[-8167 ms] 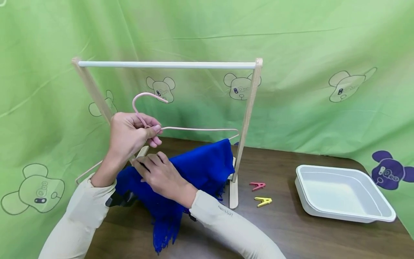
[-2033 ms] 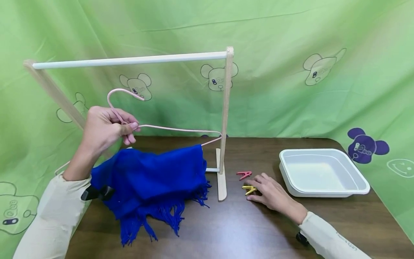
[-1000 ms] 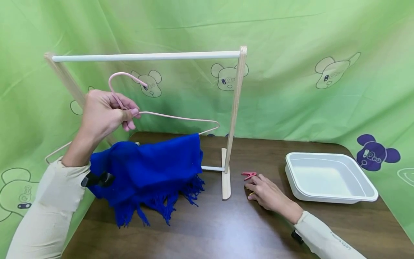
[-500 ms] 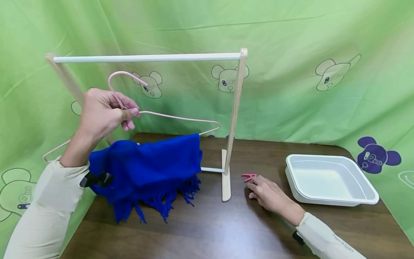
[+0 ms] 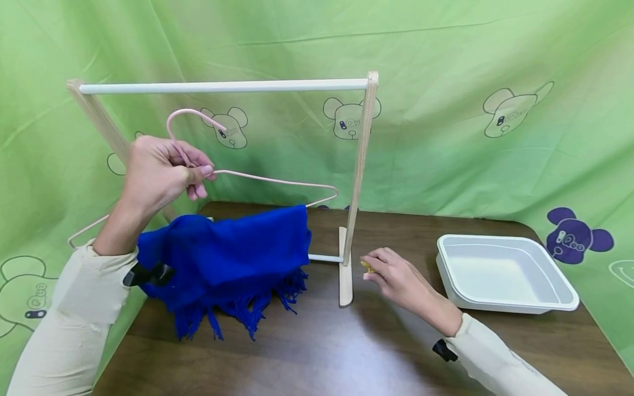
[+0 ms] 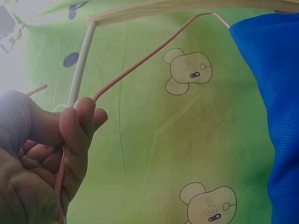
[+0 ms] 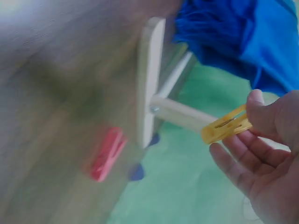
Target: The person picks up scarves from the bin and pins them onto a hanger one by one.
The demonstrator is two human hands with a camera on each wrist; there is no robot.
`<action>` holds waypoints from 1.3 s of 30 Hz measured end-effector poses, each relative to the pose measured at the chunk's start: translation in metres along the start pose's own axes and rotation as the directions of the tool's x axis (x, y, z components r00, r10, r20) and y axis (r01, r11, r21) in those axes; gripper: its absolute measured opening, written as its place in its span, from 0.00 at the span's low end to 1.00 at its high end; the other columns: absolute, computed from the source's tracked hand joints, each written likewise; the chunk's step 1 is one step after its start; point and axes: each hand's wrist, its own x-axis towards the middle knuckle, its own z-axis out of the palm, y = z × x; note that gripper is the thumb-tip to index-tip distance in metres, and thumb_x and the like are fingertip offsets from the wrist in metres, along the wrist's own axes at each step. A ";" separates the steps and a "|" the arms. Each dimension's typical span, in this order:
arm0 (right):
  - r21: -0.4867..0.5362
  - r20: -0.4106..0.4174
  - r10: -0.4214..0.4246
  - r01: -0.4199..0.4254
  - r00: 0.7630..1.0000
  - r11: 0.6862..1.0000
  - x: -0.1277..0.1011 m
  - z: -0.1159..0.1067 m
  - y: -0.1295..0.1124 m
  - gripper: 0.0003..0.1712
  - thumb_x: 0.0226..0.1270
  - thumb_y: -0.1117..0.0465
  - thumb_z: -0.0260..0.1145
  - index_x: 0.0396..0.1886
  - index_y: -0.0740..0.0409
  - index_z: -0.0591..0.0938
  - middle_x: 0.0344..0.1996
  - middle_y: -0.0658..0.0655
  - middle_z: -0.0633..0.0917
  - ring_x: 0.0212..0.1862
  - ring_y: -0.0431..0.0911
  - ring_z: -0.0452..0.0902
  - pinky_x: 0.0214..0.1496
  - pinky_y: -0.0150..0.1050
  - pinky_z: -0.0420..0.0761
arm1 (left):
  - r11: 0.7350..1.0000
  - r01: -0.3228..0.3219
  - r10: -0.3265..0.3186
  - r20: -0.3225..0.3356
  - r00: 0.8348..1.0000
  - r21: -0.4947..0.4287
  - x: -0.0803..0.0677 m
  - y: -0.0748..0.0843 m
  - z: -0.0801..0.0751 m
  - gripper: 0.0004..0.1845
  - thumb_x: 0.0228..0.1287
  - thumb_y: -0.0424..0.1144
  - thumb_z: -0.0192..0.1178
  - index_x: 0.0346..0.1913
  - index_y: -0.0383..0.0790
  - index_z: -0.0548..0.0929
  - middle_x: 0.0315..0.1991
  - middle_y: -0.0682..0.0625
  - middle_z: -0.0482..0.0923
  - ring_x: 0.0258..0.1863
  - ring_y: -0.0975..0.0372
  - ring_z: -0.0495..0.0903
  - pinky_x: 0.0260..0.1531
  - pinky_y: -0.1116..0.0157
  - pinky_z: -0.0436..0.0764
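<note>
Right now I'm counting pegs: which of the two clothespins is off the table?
The yellow clothespin, pinched by the right hand. The red clothespin lies on the table beside the rack's foot.

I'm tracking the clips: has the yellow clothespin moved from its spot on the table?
Yes. The right hand now pinches the yellow clothespin off the table, left of where it lay, nearer the rack's wooden foot.

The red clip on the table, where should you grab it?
Pinch the red clip across its two long sides, coming from above. It lies flat on the table beside the rack's foot, so its long edges are free. The right hand already holds the yellow clip.
</note>
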 end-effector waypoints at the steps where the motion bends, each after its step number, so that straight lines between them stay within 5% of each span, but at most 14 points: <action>1: 0.016 -0.011 -0.006 0.006 1.000 1.000 0.004 0.000 -0.002 0.35 0.79 0.41 0.44 0.45 0.66 0.86 0.38 0.56 0.85 0.41 0.48 0.81 0.38 0.42 0.85 | 1.000 0.001 -0.001 0.000 1.000 -0.004 0.000 0.000 0.001 0.02 0.57 0.21 0.70 0.33 0.26 0.90 0.20 0.58 0.86 0.11 0.60 0.82 0.14 0.65 0.84; 7: 0.099 -0.103 -0.072 0.082 0.992 0.992 0.024 0.004 -0.012 0.26 0.78 0.48 0.54 0.47 0.66 0.86 0.40 0.56 0.86 0.42 0.47 0.81 0.39 0.38 0.83 | 1.000 0.016 -0.016 -0.002 1.000 -0.021 0.000 -0.002 0.002 0.10 0.56 0.20 0.70 0.27 0.39 0.91 0.19 0.57 0.86 0.11 0.60 0.83 0.14 0.64 0.84; 16: 0.179 -0.162 -0.104 0.132 0.981 0.975 0.053 0.009 -0.023 0.16 0.73 0.57 0.67 0.50 0.66 0.85 0.43 0.58 0.86 0.45 0.48 0.82 0.43 0.38 0.84 | 1.000 0.012 -0.013 -0.005 1.000 -0.018 0.001 -0.004 0.004 0.10 0.56 0.21 0.70 0.26 0.39 0.91 0.19 0.56 0.86 0.11 0.60 0.82 0.13 0.64 0.84; 24: 0.201 -0.218 -0.124 0.169 0.968 0.965 0.077 0.016 -0.036 0.21 0.76 0.52 0.60 0.49 0.67 0.85 0.41 0.59 0.86 0.42 0.49 0.81 0.38 0.36 0.84 | 1.000 0.022 -0.022 0.001 1.000 -0.004 0.003 -0.004 0.007 0.08 0.56 0.21 0.70 0.28 0.37 0.91 0.19 0.55 0.86 0.11 0.60 0.83 0.13 0.65 0.83; 31: 0.232 -0.281 -0.159 0.228 0.947 0.945 0.097 0.024 -0.048 0.18 0.59 0.67 0.76 0.48 0.71 0.85 0.42 0.61 0.86 0.42 0.50 0.82 0.42 0.38 0.86 | 1.000 0.020 -0.020 0.003 1.000 0.000 0.002 -0.005 0.008 0.07 0.57 0.21 0.70 0.28 0.35 0.91 0.19 0.55 0.86 0.11 0.59 0.82 0.13 0.64 0.83; 39: 0.260 -0.304 -0.142 0.226 0.942 0.939 0.109 0.032 -0.062 0.23 0.48 0.72 0.80 0.47 0.71 0.86 0.41 0.62 0.86 0.43 0.50 0.83 0.44 0.38 0.87 | 1.000 0.017 -0.017 0.031 0.999 0.008 -0.002 -0.010 0.008 0.06 0.58 0.22 0.69 0.29 0.35 0.91 0.19 0.57 0.86 0.11 0.60 0.83 0.13 0.65 0.83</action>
